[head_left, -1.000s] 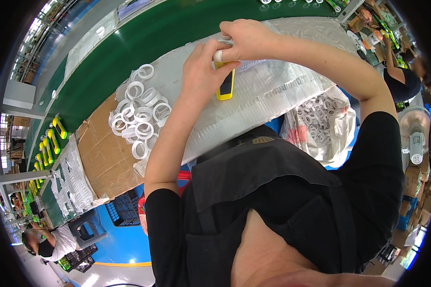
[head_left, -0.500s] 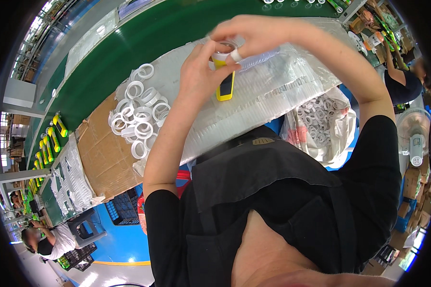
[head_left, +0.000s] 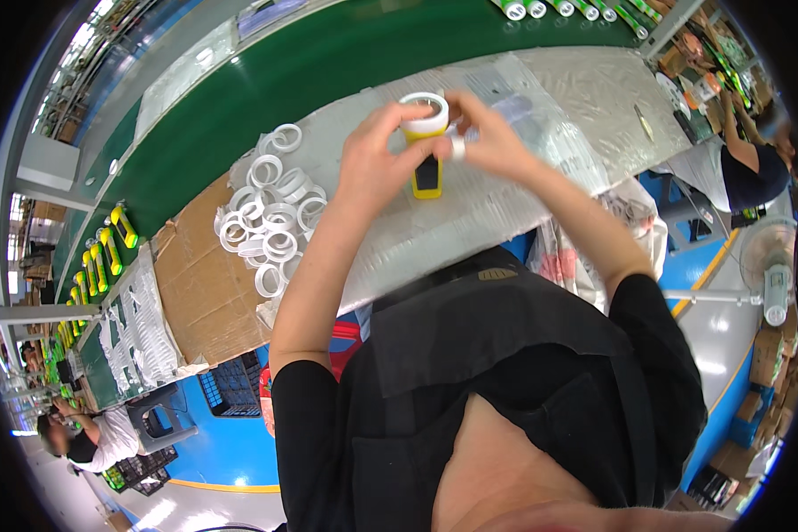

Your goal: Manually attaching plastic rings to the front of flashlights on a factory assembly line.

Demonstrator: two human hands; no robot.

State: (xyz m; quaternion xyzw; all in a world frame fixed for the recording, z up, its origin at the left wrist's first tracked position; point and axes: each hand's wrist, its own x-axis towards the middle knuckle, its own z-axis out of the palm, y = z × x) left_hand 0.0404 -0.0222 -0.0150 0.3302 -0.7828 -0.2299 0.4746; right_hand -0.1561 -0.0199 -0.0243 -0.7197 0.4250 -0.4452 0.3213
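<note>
A yellow flashlight [head_left: 427, 183] with a dark side panel stands upright, head up, over the plastic-covered bench. Around its head sits a white ring [head_left: 425, 127]. My left hand [head_left: 372, 155] is closed round the flashlight just below the head, its index finger reaching over the rim. On the other side, my right hand [head_left: 495, 142] has its fingers bent against the white ring; one finger wears a white band [head_left: 458, 148]. To the left of my left forearm lies a loose pile of white rings [head_left: 279, 217].
A green conveyor belt [head_left: 328, 71] runs behind the bench. Yellow flashlights [head_left: 111, 248] line its left part, green ones [head_left: 563, 9] its far side. A white sack [head_left: 634, 213] hangs by the front edge; a thin tool [head_left: 644, 122] lies right. Other people work at both sides.
My right forearm has come down and nearer from over the flashlight to its right side. The white ring on the head now shows more fully. My left hand keeps its hold.
</note>
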